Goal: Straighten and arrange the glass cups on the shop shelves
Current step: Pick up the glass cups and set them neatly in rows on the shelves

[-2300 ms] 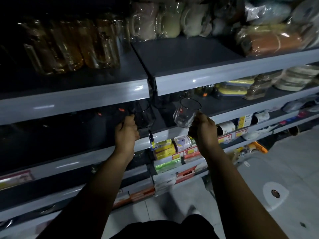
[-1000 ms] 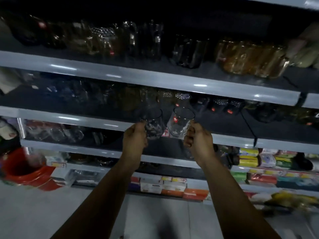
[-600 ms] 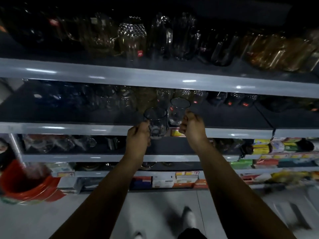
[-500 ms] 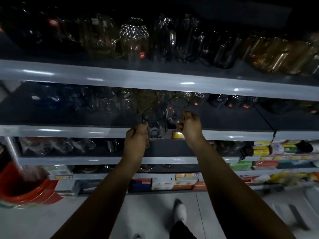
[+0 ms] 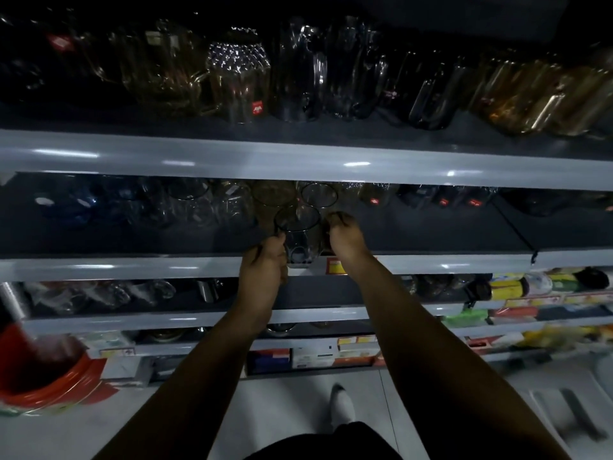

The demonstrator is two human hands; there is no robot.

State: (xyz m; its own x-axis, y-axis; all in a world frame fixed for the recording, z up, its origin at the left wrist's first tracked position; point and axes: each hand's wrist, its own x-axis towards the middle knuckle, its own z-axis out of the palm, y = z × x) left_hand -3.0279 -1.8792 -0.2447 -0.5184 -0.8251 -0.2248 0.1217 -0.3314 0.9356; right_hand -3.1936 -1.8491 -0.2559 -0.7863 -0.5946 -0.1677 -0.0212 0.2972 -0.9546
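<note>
Gripping a clear glass cup [image 5: 300,240] at the near edge of the middle shelf [image 5: 132,265], left hand [image 5: 265,270] curled round its left side, right hand [image 5: 345,239] curled round the base of a second cup [image 5: 319,195] just behind it

Single head camera, facing forward and down at shelves [image 5: 139,267], near; dim, top tier seemingly cropped.

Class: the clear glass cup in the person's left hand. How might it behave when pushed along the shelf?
The glass cup looks thin and clear, so probably rigid but breakable. Its smooth wall may slip in the left hand. A second glass cup close behind could get knocked.
</note>
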